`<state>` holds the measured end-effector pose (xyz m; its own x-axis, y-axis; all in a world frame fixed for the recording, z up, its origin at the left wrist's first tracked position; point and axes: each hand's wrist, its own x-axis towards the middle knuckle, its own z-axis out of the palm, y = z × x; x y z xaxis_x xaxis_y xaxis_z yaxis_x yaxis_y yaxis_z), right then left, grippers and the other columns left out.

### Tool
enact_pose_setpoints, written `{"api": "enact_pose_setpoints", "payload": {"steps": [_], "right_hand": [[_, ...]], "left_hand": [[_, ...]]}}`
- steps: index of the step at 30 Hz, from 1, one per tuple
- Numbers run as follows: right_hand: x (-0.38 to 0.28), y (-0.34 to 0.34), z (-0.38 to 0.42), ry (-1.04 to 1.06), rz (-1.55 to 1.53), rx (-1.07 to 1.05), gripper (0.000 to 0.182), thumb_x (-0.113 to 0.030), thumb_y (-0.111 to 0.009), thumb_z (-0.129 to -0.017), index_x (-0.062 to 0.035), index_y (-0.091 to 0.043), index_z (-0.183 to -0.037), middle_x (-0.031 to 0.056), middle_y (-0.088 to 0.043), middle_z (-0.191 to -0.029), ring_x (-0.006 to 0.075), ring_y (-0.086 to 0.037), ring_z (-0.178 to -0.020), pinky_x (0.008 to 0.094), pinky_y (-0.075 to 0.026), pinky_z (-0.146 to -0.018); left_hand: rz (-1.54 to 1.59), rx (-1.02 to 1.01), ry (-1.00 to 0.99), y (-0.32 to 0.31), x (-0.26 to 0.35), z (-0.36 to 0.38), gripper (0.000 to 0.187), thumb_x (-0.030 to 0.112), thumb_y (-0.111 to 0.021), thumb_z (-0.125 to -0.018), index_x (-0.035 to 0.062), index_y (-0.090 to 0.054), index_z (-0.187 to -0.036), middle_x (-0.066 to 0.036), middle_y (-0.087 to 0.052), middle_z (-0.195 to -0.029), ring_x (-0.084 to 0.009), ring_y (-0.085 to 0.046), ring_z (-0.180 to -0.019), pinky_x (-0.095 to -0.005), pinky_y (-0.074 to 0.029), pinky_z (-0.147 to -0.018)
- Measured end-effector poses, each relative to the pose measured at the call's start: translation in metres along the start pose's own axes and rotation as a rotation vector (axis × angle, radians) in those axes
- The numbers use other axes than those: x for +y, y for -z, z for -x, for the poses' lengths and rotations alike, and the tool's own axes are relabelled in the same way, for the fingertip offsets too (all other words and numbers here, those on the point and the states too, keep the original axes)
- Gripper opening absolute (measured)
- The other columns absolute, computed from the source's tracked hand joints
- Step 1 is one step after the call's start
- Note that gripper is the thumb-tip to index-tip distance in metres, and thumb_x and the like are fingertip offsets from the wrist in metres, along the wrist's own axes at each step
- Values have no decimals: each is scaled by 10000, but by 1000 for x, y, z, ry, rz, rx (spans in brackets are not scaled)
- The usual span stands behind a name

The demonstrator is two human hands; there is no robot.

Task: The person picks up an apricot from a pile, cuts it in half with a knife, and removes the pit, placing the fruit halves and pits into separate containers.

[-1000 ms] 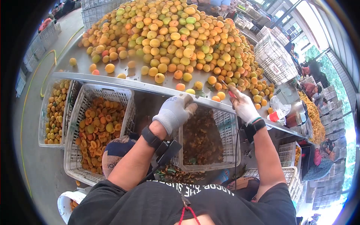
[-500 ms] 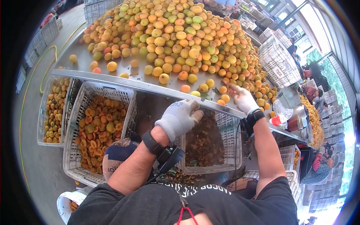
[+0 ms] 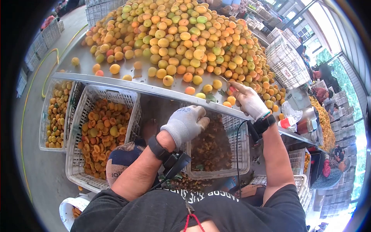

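Pinching a red-handled tool (image 3: 232,89) in the right hand (image 3: 250,103), near apricots (image 3: 198,54) heaped beyond its fingertips; curling the left hand (image 3: 185,123), hiding any contents. Probably needing gentle cupping around the fruit's soft, light, easily bruised sides.

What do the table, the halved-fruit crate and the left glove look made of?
Table: probably sheet metal, smooth grey with a dull sheen along its edge.
Halved-fruit crate: likely moulded plastic, whitish, scuffed, with rigid slotted walls.
Left glove: seemingly knitted fabric, matte grey, its cuff ribbed.
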<state>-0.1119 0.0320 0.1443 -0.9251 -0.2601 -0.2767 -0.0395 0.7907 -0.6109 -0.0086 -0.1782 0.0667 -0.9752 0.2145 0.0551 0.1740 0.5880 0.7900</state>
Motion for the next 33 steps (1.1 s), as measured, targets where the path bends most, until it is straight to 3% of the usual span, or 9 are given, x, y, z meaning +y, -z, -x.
{"api": "enact_pose_setpoints", "payload": {"steps": [7,10,14,17,18,20,24,30,33], "right_hand": [[57,-24,-42,297,246,75,276,-98,-502,-924,-9,-616,-1159,142,-654,-933,251,-632,-867,339,-490,-782],[56,-23,-35,174,89,-20,374,-171,-524,-966,-35,-564,-1312,37,-549,-732,95,-495,-599,270,-427,-544],[39,-18,-19,158,36,32,373,-179,-525,-967,-36,-562,-1309,42,-542,-729,100,-495,-591,273,-433,-547],[30,-10,-14,251,161,164,329,-113,-502,-931,13,-590,-1222,199,-671,-1036,303,-640,-968,333,-486,-856],[31,-7,-14,252,161,166,329,-113,-502,-931,13,-590,-1222,199,-671,-1036,303,-640,-968,333,-486,-856],[32,-2,-14,181,160,146,439,-98,-478,-923,-30,-518,-1355,52,-559,-746,119,-515,-590,277,-441,-557],[54,-3,-36,244,100,219,418,-126,-509,-922,-25,-534,-1326,47,-554,-736,113,-512,-594,281,-441,-551],[47,2,-58,418,382,375,214,-179,-634,-828,-35,-578,-976,185,-643,-951,379,-626,-888,426,-489,-785],[56,-1,-84,530,421,297,345,-153,-641,-773,-96,-616,-1112,177,-642,-975,369,-622,-935,429,-489,-830]], "left_hand": [[16,29,-46,-1,-3,-1,290,270,-593,-905,10,-637,-1025,-219,-645,-965,-391,-615,-946,-443,-482,-822],[9,27,-36,0,-2,1,294,272,-590,-909,9,-639,-1031,-219,-647,-970,-389,-617,-951,-442,-485,-827],[6,21,-30,0,0,2,297,271,-586,-909,10,-642,-1040,-219,-649,-975,-386,-617,-961,-441,-484,-831],[-10,-6,-25,-1,-1,1,292,269,-584,-908,11,-643,-1032,-218,-649,-967,-385,-617,-955,-442,-482,-829],[-10,-5,-26,-2,-1,2,292,269,-584,-908,11,-643,-1032,-218,-649,-967,-385,-617,-955,-442,-482,-829],[-16,-1,-46,-3,-3,3,287,268,-583,-907,12,-642,-1023,-218,-649,-959,-385,-617,-948,-446,-480,-823],[-4,-9,-28,-1,1,4,284,269,-583,-907,13,-643,-1016,-215,-648,-968,-385,-616,-946,-448,-479,-821],[-5,20,-50,-3,0,4,300,273,-592,-908,7,-636,-1039,-208,-645,-970,-384,-617,-945,-438,-484,-826],[-24,-31,-40,-6,-3,4,313,278,-598,-910,5,-631,-1059,-203,-647,-964,-377,-621,-948,-434,-489,-827]]}}
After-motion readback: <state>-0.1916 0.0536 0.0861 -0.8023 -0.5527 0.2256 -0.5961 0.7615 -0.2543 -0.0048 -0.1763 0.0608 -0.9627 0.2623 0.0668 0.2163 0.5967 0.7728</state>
